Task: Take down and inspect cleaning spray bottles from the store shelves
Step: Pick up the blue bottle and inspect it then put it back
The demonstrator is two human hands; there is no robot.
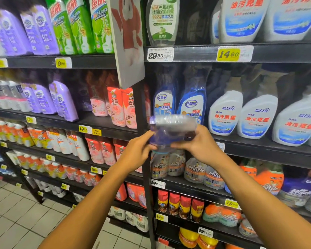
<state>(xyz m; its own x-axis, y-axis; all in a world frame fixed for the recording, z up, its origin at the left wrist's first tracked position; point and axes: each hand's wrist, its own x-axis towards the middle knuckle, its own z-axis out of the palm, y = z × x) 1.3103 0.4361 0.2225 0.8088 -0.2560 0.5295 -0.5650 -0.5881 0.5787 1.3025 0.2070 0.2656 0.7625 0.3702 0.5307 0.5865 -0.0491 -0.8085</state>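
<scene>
Gripping one spray bottle (171, 130), left hand (139, 150) and right hand (198, 143).

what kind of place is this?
Most likely a supermarket's cleaning aisle: dark shelves packed with spray bottles, yellow price tags on the edges. Both hands, left and right, hold one bottle.

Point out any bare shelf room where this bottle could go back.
Both hands hold the blurred bottle. One dark gap sits on the top shelf, between the green-label bottle and the white sprays; its depth is unclear. The glass cleaners and the Mr Muscle row stand packed.
</scene>
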